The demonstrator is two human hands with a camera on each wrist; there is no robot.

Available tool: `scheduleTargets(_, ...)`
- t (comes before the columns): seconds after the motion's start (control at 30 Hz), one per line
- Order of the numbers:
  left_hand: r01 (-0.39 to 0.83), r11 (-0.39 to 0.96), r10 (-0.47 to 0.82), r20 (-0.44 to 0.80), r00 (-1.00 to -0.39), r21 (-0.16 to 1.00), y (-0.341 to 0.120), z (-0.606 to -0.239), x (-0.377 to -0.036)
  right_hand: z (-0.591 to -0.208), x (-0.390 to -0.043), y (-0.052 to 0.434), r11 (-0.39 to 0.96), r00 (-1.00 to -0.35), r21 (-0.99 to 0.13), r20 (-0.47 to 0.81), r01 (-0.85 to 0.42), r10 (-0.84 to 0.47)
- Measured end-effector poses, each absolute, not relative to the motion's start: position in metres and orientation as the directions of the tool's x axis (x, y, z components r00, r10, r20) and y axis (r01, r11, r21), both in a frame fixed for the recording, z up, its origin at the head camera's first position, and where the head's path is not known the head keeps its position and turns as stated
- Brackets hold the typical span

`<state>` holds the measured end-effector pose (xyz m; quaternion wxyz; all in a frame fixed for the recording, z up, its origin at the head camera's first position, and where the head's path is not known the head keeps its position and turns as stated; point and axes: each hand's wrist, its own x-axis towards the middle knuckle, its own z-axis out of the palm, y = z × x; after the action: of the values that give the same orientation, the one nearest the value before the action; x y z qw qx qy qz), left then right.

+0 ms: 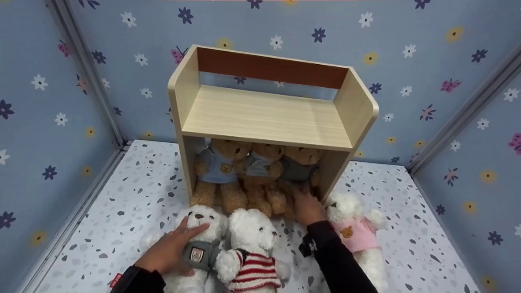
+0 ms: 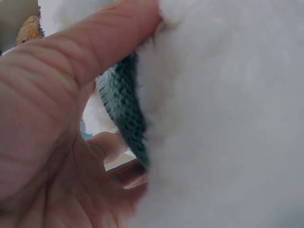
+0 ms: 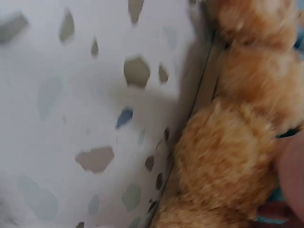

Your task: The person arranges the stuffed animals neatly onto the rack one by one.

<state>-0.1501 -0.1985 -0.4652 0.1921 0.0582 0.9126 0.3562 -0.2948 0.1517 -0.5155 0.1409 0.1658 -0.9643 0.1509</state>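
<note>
1. Nearest the camera: the left hand (image 1: 171, 248) is laid on the white plush bear in a grey knitted sweater (image 1: 199, 244), thumb up by the bear's face, fingers curled round the body at the sweater. In the left wrist view the thumb (image 2: 90, 42) is pressed against white fur, w/ the grey-green knit edge seen beside it.
2. Just right of it, touching: a white plush bear in a red-and-white striped sweater (image 1: 252, 260), seated on the speckled terrazzo-pattern tabletop (image 1: 122, 211). It is not touched by either hand.
3. Right side: a white plush bear in a pink shirt (image 1: 358, 232) is set just beside the dark sleeve of the right arm.
4. The right hand (image 1: 307, 207) is reached fwd to the legs of the brown plush bear in a dark grey shirt (image 1: 299, 171), at the shelf's lower right opening. Fingers are on the fur; whether they grip or only touch cannot be told. Right wrist view: blurred brown fur next to the shelf's side panel.
5. Behind: a light wooden two-tier shelf (image 1: 264, 118), w/ three brown bears packed side by side in the lower compartment: light blue shirt (image 1: 217, 167), grey-blue shirt (image 1: 260, 167), dark grey shirt.
6. Farthest: blue flower-print walls (image 1: 407, 61) are seen on three sides.
</note>
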Motion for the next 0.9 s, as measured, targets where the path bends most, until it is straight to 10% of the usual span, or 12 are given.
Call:
scheduleTargets(0.23, -0.057, 0.733, 0.23, -0.326, -0.917, 0.678, -0.198, -0.466, -0.151, -0.5, -0.275, 0.159, 0.859, -0.945, -0.491, 0.327, -0.143, 0.029)
scheduleTargets(0.47, -0.015, 0.739, 0.262, -0.307, -0.915, 0.674, -0.199, -0.466, -0.151, -0.479, -0.28, 0.186, 0.627, -0.836, -0.775, 0.292, 0.078, 0.465)
scheduleTargets(0.9, -0.017, 0.745, 0.244, -0.296, -0.923, 0.667, -0.196, -0.467, -0.15, -0.452, -0.301, 0.208, 0.854, -0.918, -0.512, 0.29, 0.091, 0.271)
